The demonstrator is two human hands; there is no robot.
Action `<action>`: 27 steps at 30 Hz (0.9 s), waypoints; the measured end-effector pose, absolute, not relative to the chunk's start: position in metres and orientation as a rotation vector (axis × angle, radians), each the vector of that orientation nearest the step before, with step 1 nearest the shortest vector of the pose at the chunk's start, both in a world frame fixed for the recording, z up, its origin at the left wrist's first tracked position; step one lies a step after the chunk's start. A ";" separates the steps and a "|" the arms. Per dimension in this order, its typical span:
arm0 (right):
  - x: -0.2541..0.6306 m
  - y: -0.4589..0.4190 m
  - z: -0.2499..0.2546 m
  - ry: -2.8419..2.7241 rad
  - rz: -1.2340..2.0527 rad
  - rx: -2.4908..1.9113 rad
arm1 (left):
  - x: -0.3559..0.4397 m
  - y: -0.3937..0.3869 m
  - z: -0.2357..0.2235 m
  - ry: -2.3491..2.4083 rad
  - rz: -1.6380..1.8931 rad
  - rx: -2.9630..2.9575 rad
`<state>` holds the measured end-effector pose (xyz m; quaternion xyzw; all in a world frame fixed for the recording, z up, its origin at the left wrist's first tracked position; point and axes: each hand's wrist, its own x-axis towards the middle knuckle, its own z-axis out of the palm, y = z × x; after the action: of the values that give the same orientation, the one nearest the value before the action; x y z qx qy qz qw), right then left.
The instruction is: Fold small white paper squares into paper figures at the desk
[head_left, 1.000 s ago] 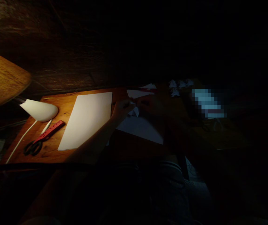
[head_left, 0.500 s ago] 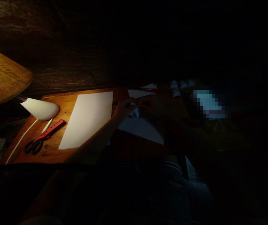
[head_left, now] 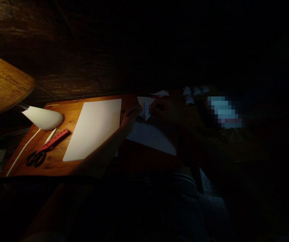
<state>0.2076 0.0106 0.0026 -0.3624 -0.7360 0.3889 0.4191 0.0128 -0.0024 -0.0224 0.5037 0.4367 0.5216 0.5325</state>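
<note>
In the dim middle of the table, my left hand (head_left: 131, 116) pinches a small folded piece of paper (head_left: 146, 111) from its left side. My right hand (head_left: 162, 109) is closed on the same paper from the right, its fingers mostly in shadow. The folded paper is white, with a pointed lower tip and creased flaps. Below both hands lies a white sheet of paper (head_left: 153, 139). Behind them, more cut paper (head_left: 161, 93) rests near the table's back edge.
At left stand a lamp (head_left: 44, 117) with a white base and a stack of white paper (head_left: 96, 127). Scissors (head_left: 39, 157) in a red sheath lie in front of the lamp. Several folded paper pieces (head_left: 189, 99) and a blurred bright screen (head_left: 226, 112) are at right.
The folded paper has turned between my hands, and its flaps sit more upright and narrower. My fingers have shifted their hold on it. Everything else stays in place.
</note>
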 end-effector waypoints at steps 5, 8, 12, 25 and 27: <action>0.210 0.013 0.003 -1.793 0.969 -0.898 | 0.011 0.001 -0.024 1.026 1.224 1.198; 0.209 0.013 0.003 -1.801 0.967 -0.902 | 0.011 -0.001 -0.024 1.035 1.248 1.260; 0.209 0.014 0.001 -1.795 0.928 -0.924 | 0.013 -0.003 -0.020 1.069 1.238 1.294; 0.209 0.015 -0.003 -1.837 0.945 -0.905 | 0.011 0.000 -0.019 1.098 1.139 1.302; 0.208 0.014 -0.003 -1.843 0.946 -0.898 | 0.010 -0.001 -0.018 1.081 1.137 1.310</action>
<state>0.2081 0.0139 -0.0034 -0.3596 -0.7378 0.3787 0.4278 0.0101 -0.0013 -0.0176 0.5469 0.4512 0.4746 0.5216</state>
